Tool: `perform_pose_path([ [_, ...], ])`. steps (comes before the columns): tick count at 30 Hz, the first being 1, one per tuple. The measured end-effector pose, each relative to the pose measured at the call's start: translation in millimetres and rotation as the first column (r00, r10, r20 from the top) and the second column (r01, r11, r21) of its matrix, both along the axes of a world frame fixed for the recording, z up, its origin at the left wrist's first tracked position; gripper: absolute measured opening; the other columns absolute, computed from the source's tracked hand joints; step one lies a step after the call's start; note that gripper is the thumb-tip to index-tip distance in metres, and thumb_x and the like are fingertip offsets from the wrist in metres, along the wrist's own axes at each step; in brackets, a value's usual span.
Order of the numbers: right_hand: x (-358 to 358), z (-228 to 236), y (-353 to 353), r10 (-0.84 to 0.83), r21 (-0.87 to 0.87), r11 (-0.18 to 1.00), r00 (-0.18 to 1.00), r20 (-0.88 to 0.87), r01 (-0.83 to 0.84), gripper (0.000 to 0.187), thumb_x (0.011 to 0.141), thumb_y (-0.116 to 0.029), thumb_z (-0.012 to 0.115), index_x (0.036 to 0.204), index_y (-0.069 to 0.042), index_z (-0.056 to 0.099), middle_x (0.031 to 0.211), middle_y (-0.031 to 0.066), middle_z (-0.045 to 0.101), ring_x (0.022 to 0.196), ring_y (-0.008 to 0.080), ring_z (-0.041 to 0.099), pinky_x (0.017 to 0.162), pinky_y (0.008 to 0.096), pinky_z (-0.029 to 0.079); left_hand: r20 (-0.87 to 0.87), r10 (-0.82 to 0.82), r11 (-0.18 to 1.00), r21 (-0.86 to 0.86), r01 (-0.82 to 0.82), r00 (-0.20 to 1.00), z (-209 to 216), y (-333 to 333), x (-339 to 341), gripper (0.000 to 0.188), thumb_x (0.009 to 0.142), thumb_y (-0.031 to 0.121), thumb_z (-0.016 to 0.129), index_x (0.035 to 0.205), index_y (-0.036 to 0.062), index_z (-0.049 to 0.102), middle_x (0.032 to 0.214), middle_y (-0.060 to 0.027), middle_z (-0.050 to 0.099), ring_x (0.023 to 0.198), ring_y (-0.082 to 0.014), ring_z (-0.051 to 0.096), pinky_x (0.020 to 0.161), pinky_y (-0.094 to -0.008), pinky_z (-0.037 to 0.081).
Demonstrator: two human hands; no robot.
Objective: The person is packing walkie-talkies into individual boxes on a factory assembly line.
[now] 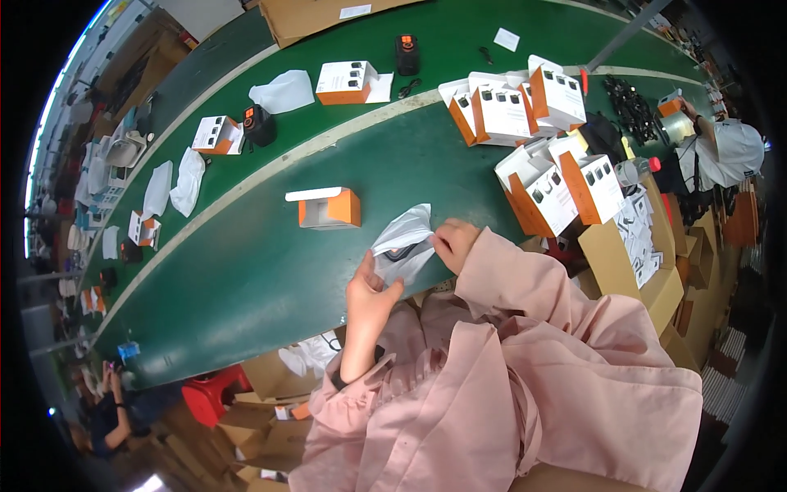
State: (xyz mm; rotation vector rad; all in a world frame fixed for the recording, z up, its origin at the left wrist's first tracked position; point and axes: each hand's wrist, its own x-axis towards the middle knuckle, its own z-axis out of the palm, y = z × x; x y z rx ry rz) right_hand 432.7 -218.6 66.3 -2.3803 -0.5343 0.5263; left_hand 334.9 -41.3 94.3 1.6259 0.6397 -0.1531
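Observation:
A white translucent pouch (pixel 412 225) is between my hands near the table's front edge, with a dark object (pixel 402 252) partly showing inside it. My left hand (pixel 370 293) grips the pouch's left and lower side between thumb and fingers. At the pouch's right edge, my right hand (pixel 457 243) is closed in a pinch on it. Just beyond the pouch, an open white-and-orange box (pixel 328 208) lies on the green table with its opening facing me; I see nothing inside it.
Several open white-and-orange boxes (pixel 537 193) stand at the right, beside a carton (pixel 611 254) of small white packets. Along the green conveyor (pixel 361 53) lie black devices (pixel 407 55), pouches (pixel 284 90) and boxes (pixel 344 82). A red stool (pixel 215 395) stands lower left. A co-worker (pixel 725 152) sits far right.

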Motion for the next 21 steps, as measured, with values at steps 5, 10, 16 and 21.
perform_pose_path([
  [5,1.1,-4.9,34.1,0.374,-0.149,0.927,0.798,0.473,-0.346,0.057,0.073,-0.021,0.068,0.125,-0.019,0.046,0.122,0.0097,0.046,0.116,0.0333,0.042,0.089,0.0551,0.038,-0.035,-0.162,0.97,0.18,0.165,0.986,5.5,19.7,-5.2,0.062,0.069,0.011,0.064,0.124,-0.0092,0.045,0.076,-0.0112,0.056,0.068,-0.0138,0.055,0.06,-0.027,0.047],
  [10,10.2,-58.0,80.0,0.644,-0.517,0.699,0.749,0.155,-0.494,0.042,0.084,-0.027,0.049,0.125,-0.018,0.046,0.121,0.0008,0.046,0.111,0.029,0.044,0.085,0.0673,0.034,-0.163,-0.017,0.737,0.664,0.123,0.987,22.1,77.3,51.8,0.066,0.072,0.021,0.063,0.13,0.0009,0.038,0.124,-0.0215,0.047,0.099,-0.0375,0.058,0.081,-0.0401,0.049],
  [16,25.9,16.4,96.9,0.7,-0.273,0.666,0.708,-0.09,-0.694,0.055,0.061,-0.019,0.074,0.112,-0.015,0.053,0.133,-0.003,0.035,0.102,0.0294,0.049,0.077,0.0473,0.05,-0.122,-0.227,0.628,0.74,0.241,0.966,-54.8,137.4,86.1,0.064,0.082,0.028,0.054,0.138,0.0105,0.03,0.14,-0.0142,0.034,0.11,-0.0367,0.052,0.086,-0.0424,0.047],
  [21,42.9,-4.6,116.8,0.645,-0.347,0.715,0.764,-0.007,-0.607,0.05,0.059,-0.013,0.074,0.106,-0.014,0.056,0.144,-0.004,0.024,0.096,0.0322,0.053,0.071,0.0425,0.053,-0.198,-0.284,0.774,0.531,0.346,0.938,-37.1,113.8,94.9,0.048,0.091,0.02,0.039,0.138,0.0185,0.034,0.126,-0.015,0.051,0.107,-0.0397,0.052,0.089,-0.0442,0.044],
])
